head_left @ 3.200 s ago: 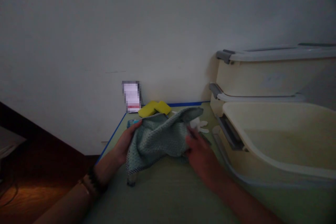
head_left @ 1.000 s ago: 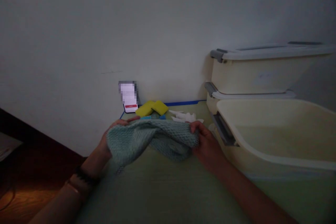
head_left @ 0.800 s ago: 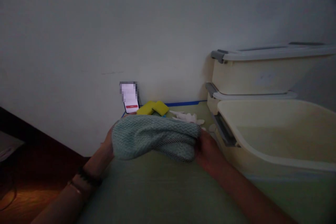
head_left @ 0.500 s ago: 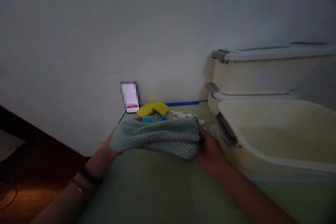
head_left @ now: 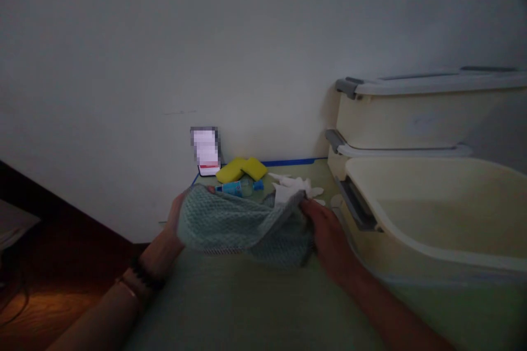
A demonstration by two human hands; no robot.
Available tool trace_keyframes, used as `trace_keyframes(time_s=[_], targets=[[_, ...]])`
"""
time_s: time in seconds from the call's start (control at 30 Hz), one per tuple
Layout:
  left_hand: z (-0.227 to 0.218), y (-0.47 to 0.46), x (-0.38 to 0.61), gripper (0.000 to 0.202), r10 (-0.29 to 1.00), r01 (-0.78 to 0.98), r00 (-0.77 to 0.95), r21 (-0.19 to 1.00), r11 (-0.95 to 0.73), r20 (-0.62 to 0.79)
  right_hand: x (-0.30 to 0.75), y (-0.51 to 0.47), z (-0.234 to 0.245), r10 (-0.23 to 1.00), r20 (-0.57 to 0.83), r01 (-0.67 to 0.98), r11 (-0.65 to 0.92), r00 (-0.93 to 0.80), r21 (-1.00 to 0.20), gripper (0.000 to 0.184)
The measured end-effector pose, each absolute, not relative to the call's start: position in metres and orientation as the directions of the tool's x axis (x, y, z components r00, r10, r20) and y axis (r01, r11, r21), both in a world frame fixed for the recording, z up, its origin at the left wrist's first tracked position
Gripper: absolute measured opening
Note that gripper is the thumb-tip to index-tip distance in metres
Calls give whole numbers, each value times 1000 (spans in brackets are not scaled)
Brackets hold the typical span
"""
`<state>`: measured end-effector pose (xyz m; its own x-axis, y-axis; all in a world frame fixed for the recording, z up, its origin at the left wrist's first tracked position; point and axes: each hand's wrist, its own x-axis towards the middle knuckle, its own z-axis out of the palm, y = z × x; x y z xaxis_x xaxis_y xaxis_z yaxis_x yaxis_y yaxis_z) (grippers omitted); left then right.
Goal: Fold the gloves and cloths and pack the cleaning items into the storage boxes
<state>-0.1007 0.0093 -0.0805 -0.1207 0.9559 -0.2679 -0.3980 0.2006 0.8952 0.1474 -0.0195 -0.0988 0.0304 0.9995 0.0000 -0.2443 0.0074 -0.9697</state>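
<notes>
Between my two hands hangs a light green textured cleaning cloth (head_left: 222,222) with a dark-and-white edging, held above the green tabletop (head_left: 247,307). My left hand (head_left: 177,216) grips its left end; most of those fingers are behind the fabric. At the right end, my right hand (head_left: 325,225) has its fingers closed on the cloth's upper corner, and the fabric there is folded over and sagging. Just beyond the cloth lies a clear bottle (head_left: 242,187) with a blue label and blue cap, partly covered by it. Behind that are yellow sponges (head_left: 233,170).
A phone (head_left: 207,151) leans against the wall at the back left. White crumpled gloves or cloths (head_left: 292,189) lie right of the bottle. An open cream bin (head_left: 411,255) stands at the right, with a lidded bin (head_left: 379,120) behind it. Blue tape (head_left: 288,163) runs along the back edge.
The cloth's right part has folded and dropped as my right hand shifted its corner. More of the bottle and the white items now shows behind it.
</notes>
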Motion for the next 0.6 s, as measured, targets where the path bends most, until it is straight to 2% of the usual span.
trace_keyframes(time_s=[0.07, 0.1, 0.23, 0.33, 0.47, 0.57, 0.6], targets=[[-75, 4, -94, 23, 953, -405, -34, 876, 263, -302, 144, -19, -96, 970, -242, -435, -219, -2, -873, 23], [-74, 2, -92, 24, 948, -401, 0, 869, 290, -317, 142, -19, -96, 949, -314, -497, -293, -43, -817, 25], [-75, 1, -92, 29, 921, -378, 156, 840, 389, -357, 140, -17, -96, 882, -424, -619, -454, -207, -641, 19], [-76, 1, -98, 40, 862, -302, 362, 830, 468, -354, 145, -17, -93, 833, -473, -610, -539, -286, -581, 21], [-76, -6, -94, 54, 736, -133, 544, 825, 550, -403, 150, -19, -88, 781, -516, -465, -624, -351, -628, 18], [-78, -15, -82, 61, 738, -105, 590, 875, 473, -329, 148, -22, -88, 823, -464, -393, -565, -326, -726, 15], [-78, -18, -78, 62, 775, -137, 561, 890, 436, -293, 146, -23, -88, 840, -437, -394, -538, -322, -745, 14]])
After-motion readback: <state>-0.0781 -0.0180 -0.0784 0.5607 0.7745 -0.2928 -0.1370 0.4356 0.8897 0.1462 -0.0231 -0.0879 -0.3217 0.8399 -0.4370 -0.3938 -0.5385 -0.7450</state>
